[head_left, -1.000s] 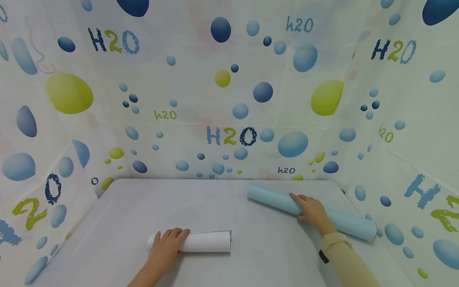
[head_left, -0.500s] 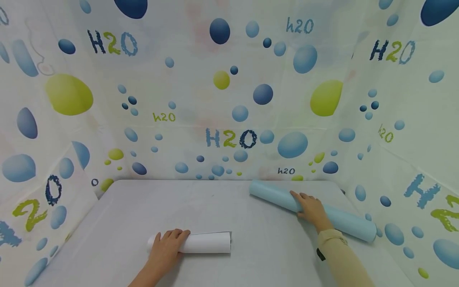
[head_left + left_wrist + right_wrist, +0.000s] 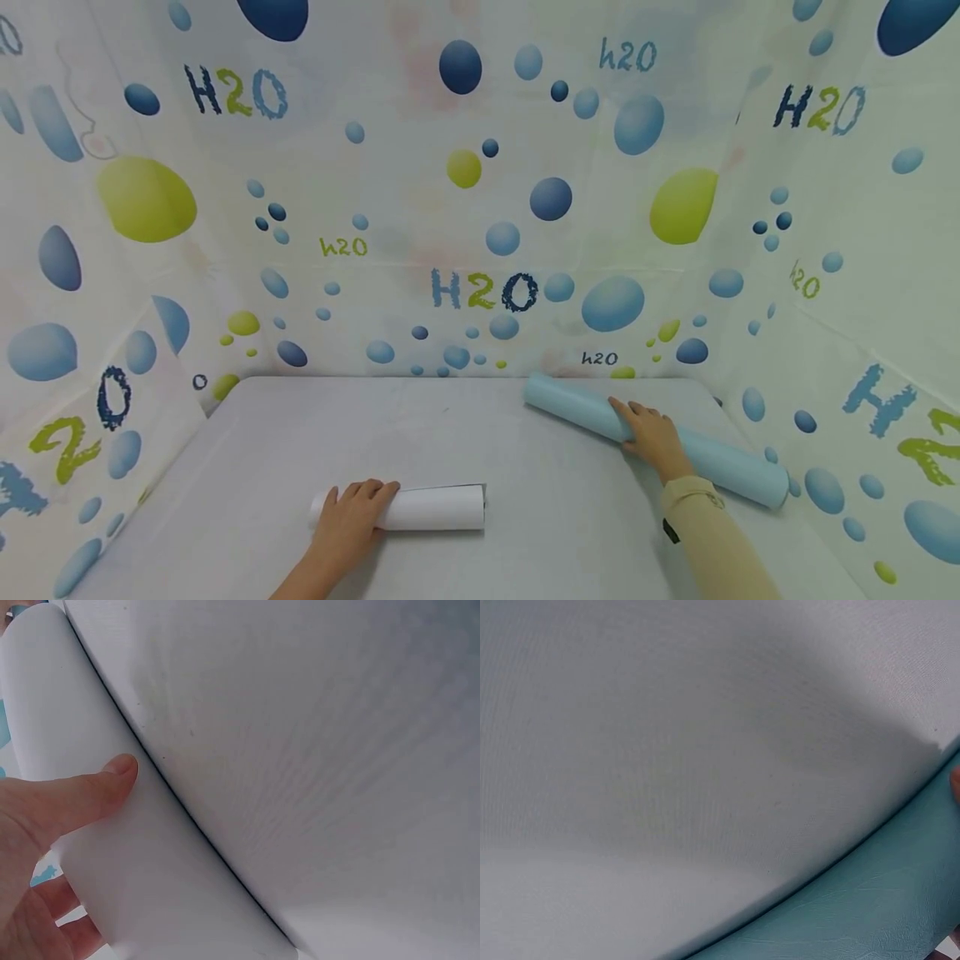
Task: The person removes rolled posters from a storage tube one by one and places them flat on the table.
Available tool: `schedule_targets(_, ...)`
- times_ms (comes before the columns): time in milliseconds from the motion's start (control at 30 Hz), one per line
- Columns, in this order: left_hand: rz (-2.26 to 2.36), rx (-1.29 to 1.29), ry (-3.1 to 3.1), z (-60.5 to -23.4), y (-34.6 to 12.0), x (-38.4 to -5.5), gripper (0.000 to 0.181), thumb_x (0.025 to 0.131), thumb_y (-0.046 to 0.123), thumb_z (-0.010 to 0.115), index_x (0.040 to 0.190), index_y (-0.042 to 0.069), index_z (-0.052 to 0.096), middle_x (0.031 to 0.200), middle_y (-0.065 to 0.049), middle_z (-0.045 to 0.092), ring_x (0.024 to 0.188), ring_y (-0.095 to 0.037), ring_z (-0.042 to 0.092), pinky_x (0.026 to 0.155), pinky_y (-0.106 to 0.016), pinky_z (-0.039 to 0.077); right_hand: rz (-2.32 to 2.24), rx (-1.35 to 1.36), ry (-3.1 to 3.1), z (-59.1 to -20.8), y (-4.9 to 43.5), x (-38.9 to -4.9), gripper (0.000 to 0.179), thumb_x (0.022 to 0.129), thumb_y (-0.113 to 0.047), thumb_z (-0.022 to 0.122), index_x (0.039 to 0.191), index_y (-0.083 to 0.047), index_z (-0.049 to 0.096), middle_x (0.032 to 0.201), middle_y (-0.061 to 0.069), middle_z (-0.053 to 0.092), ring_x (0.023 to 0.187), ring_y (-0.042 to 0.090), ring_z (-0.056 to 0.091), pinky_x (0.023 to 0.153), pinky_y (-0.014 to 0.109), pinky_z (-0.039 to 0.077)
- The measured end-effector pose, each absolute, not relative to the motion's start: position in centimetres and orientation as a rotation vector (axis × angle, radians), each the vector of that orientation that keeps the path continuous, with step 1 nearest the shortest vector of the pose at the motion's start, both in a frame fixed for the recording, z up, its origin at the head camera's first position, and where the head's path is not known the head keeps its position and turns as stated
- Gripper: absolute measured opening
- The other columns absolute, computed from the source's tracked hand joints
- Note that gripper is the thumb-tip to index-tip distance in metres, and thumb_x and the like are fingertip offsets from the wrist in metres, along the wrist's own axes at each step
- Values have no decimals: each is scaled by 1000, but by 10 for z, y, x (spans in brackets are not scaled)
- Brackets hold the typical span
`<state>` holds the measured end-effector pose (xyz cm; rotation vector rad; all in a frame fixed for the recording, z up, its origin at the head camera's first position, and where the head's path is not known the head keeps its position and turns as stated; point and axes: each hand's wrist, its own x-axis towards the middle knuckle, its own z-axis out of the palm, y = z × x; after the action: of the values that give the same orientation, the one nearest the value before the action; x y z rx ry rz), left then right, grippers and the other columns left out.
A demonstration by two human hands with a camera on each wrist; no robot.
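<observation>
My left hand (image 3: pixel 351 518) lies over the left part of a white paper roll (image 3: pixel 442 508), near the middle front of the table. The left wrist view shows the thumb (image 3: pixel 97 795) along the near side of the roll and the fingers curled round its other side. To the right, my right hand (image 3: pixel 654 440) grips the middle of a longer light blue roll (image 3: pixel 738 467), which lies slanted with its left end farther back. In the right wrist view the blue roll (image 3: pixel 855 900) fills the lower right corner, with only bits of the fingers showing at the edge.
Both rolls lie on a table (image 3: pixel 315 433) with a white cover. A curtain (image 3: pixel 390 167) printed with blue and green drops and "H2O" lettering hangs behind it and at both sides. The blue roll's right end reaches the table's right edge.
The blue roll's far left end has swung slightly back and to the right, my right hand shifting a little with it. My left hand and the white roll stay put.
</observation>
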<state>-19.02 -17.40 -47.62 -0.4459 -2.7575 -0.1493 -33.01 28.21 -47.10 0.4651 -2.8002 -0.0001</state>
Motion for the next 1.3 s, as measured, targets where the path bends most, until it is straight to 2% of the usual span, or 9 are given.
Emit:
schedule_targets(800, -93, -460, -2770, -477, -170, -189, 60, 53, 21, 78, 107, 17, 53, 95, -2, 56, 88, -27, 52, 70, -55, 37, -7, 494, -2790, -469, 286, -327, 87, 54, -33, 77, 128, -15, 35, 117, 21, 45, 97, 42, 46, 73, 57, 36)
schedule_targets(1033, -98, -439, -2846, -475, -166, -189, 64, 52, 25, 79, 109, 16, 52, 95, -3, 55, 88, -26, 52, 65, -48, 39, -3, 492, -2806, -467, 284, -323, 80, 64, -41, 70, 130, -17, 32, 125, 21, 39, 105, 42, 41, 79, 60, 31)
schedule_targets(1300, -66, -450, -2856, -472, -161, -186, 66, 50, 33, 78, 108, 17, 53, 92, -1, 56, 82, -22, 52, 56, -40, 37, -33, 590, -2737, -465, 278, -317, 73, 69, -46, 63, 130, -16, 35, 127, 18, 38, 107, 42, 40, 80, 60, 31)
